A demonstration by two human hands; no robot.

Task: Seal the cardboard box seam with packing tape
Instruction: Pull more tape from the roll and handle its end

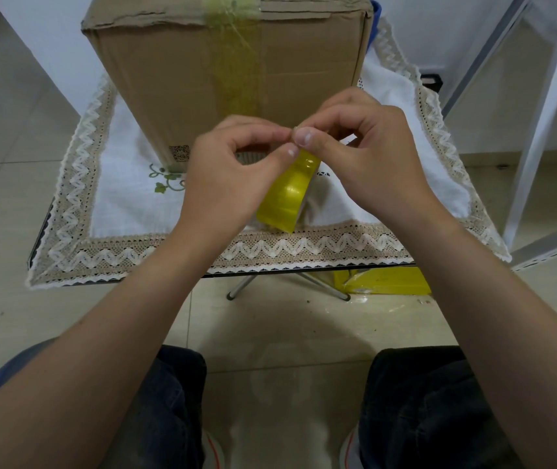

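A brown cardboard box (182,82) stands on a small table, with a strip of yellowish clear tape (234,62) running down its front face from the top seam. In front of the box I hold a yellow roll of packing tape (287,194) above the table. My left hand (233,174) grips the roll, its thumb and forefinger pinched at the tape's top edge. My right hand (361,157) pinches the tape's free end right beside the left fingertips. Most of the roll is hidden behind my left hand.
The table carries a white cloth with a lace border (270,252) and stands on thin metal legs (243,286). A yellow packet (388,282) lies on the tiled floor beneath. A white metal shelf frame (540,130) stands at the right. My knees are at the bottom.
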